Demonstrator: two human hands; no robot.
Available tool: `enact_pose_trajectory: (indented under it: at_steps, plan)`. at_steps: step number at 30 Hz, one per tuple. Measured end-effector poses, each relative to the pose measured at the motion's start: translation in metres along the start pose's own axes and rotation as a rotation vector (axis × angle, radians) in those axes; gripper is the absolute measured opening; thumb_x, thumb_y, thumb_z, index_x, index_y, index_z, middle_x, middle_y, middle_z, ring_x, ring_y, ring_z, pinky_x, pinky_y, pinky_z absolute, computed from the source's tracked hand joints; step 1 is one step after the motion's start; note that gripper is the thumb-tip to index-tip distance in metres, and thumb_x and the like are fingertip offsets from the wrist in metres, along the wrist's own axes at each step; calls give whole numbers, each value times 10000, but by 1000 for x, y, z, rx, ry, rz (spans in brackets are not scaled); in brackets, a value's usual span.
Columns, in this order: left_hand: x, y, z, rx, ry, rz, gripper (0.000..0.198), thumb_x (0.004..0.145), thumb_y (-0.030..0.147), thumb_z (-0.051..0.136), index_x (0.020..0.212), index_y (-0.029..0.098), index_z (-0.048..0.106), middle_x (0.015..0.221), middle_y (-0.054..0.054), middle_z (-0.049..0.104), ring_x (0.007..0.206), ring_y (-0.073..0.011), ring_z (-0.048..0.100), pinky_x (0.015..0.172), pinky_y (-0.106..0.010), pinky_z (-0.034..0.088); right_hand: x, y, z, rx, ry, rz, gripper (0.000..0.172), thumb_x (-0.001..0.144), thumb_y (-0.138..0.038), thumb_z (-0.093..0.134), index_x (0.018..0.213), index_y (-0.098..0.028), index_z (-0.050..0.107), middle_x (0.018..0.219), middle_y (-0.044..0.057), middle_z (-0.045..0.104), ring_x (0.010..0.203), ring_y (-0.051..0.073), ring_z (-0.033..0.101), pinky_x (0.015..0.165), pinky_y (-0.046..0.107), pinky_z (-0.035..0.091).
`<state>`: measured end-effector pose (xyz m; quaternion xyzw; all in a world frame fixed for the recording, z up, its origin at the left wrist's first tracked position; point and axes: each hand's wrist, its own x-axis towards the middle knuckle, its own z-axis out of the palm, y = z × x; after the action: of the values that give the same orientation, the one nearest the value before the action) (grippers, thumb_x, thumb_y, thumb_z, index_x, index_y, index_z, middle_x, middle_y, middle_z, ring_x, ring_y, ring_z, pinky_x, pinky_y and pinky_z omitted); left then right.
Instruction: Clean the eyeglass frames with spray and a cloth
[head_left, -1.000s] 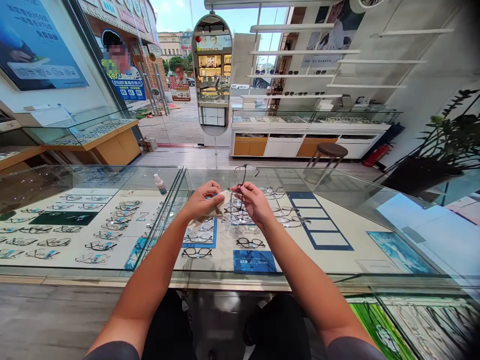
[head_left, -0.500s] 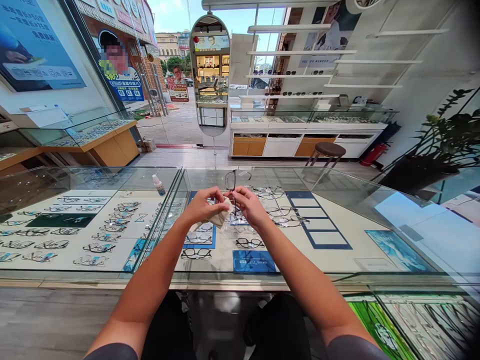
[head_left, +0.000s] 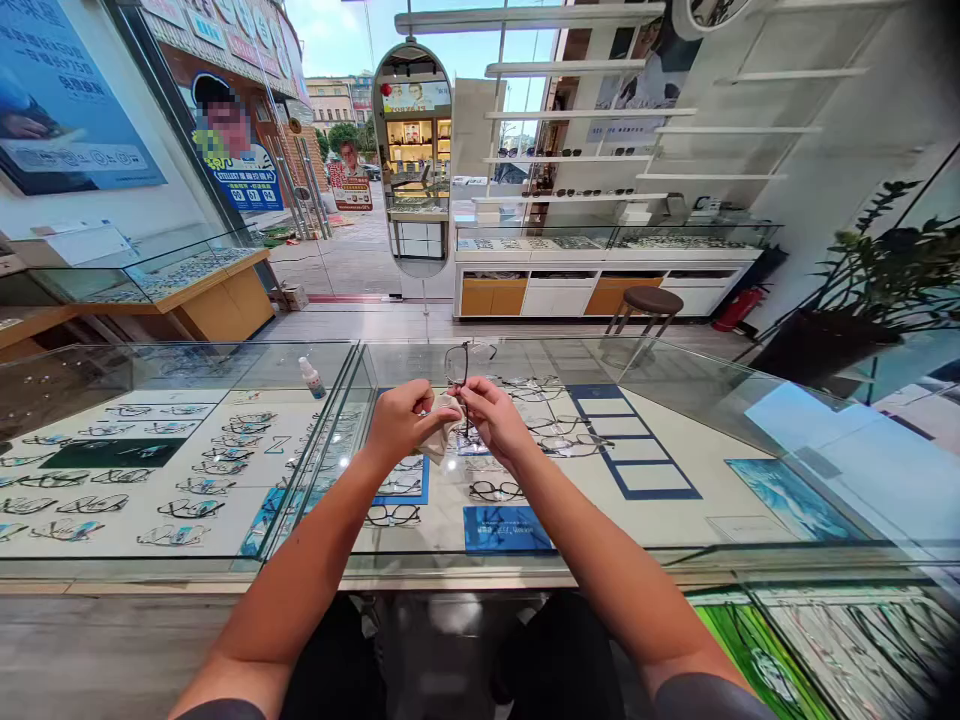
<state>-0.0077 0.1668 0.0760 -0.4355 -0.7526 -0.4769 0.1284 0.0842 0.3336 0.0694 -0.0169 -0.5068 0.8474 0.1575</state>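
Over the glass display counter (head_left: 675, 400), my two hands meet in the middle. My left hand (head_left: 401, 418) is closed around a beige cleaning cloth (head_left: 437, 437) and presses it to a pair of dark-framed glasses (head_left: 459, 366). My right hand (head_left: 491, 420) pinches the lower part of those glasses, whose lens sticks up above my fingers. Under the glass lie several rows of spectacles (head_left: 495, 491) on white and blue trays.
A small spray bottle (head_left: 312, 378) stands on the counter to the left. A tall oval mirror (head_left: 412, 160) stands beyond it, with a round stool (head_left: 651, 300), wall shelves and low cabinets (head_left: 600, 285) behind. A potted plant (head_left: 877, 290) is at right.
The glasses have come down and slightly left from a raised position, and my left hand has brought the cloth up against them. The view has tilted a little.
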Motion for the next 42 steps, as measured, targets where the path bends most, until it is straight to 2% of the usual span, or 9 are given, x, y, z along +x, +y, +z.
enact_pose_trajectory:
  at_steps: [5, 8, 12, 17, 20, 22, 28, 38, 42]
  plan:
    - [-5, 8, 4, -47, -23, 66, 349, 978, 554, 772, 997, 207, 741, 840, -12, 736, 709, -141, 634, 682, -269, 460, -1, -1, 2, 58, 18, -51, 413, 664, -497, 1025, 832, -253, 736, 916, -3, 789, 882, 166, 679, 834, 283, 532]
    - [-6, 15, 7, -101, -17, 84, 265, 1021, 472, 737, 1097, 220, 769, 992, -53, 773, 848, -164, 712, 725, -262, 520, 0, -1, 2, 66, 59, -90, 412, 666, -493, 1022, 826, -253, 729, 935, -3, 781, 893, 163, 678, 863, 286, 537]
    - [-8, 23, 14, -211, 29, 45, 210, 1046, 404, 694, 1041, 222, 801, 1058, -79, 751, 990, -183, 712, 757, -248, 556, 0, 1, 3, 67, 102, -120, 441, 657, -509, 1023, 857, -264, 715, 940, -7, 774, 913, 175, 685, 894, 302, 552]
    - [-10, 18, 25, -479, 91, -254, 346, 879, 488, 866, 974, 192, 716, 999, -63, 742, 931, -195, 733, 799, -282, 590, -2, 1, 5, 67, 79, -132, 439, 679, -518, 1012, 874, -265, 711, 927, -7, 770, 876, 175, 685, 910, 318, 560]
    - [-9, 11, 27, -596, 2, -467, 545, 764, 616, 927, 969, 183, 668, 877, -45, 745, 792, -196, 724, 722, -287, 567, -2, -1, 6, 74, 57, -151, 453, 663, -526, 1021, 851, -266, 701, 928, -2, 777, 903, 182, 692, 934, 319, 552]
    - [-7, 10, 26, -627, -84, -509, 626, 748, 704, 902, 994, 161, 710, 876, -64, 762, 789, -205, 716, 721, -298, 555, -4, -2, 7, 63, 39, -155, 452, 666, -531, 1019, 855, -263, 707, 944, 11, 785, 937, 190, 694, 923, 312, 547]
    - [-3, 15, 22, -755, -223, -407, 630, 820, 719, 843, 1046, 131, 803, 978, -76, 780, 944, -230, 686, 877, -331, 546, -7, -6, 8, 19, -1, -104, 438, 718, -572, 979, 936, -266, 754, 1090, 34, 812, 858, 177, 668, 739, 286, 531]
    - [-5, 19, 22, -938, -196, -374, 518, 841, 569, 910, 1160, 193, 754, 1039, -33, 724, 955, -153, 615, 905, -259, 486, -10, -6, 8, -35, -2, -105, 412, 734, -574, 970, 994, -284, 834, 1159, 36, 840, 1040, 224, 730, 940, 339, 580]
    - [-4, 15, 21, -964, -220, -362, 542, 856, 555, 907, 1210, 184, 731, 1048, -47, 732, 954, -153, 630, 900, -264, 497, -10, -6, 7, -10, -12, -70, 419, 711, -578, 986, 981, -290, 845, 1108, 31, 856, 1018, 219, 751, 932, 332, 600]
